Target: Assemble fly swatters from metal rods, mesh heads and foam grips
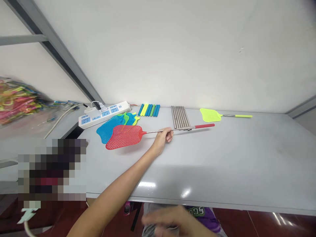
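Note:
My left hand [163, 140] is closed around the thin metal rod of a red fly swatter [125, 136], just above the table. The swatter's mesh head points left and its red grip points right. Low at the front edge, my right hand [175, 219] is blurred, with fingers stretched out and nothing seen in them. Behind the red head lie blue and green swatter heads [110, 126], partly overlapping. A row of blue, yellow and green grips [149, 110] rests by the wall. Beside it are several metal rods [180, 117]. A yellow-green fly swatter [211, 115] lies farther right.
A white power strip [105, 115] with plugs and a cable stands at the back left. Plastic bags of colourful items [19, 102] sit at the far left. The grey table [234, 164] meets a white wall behind. A pixelated patch covers the lower left.

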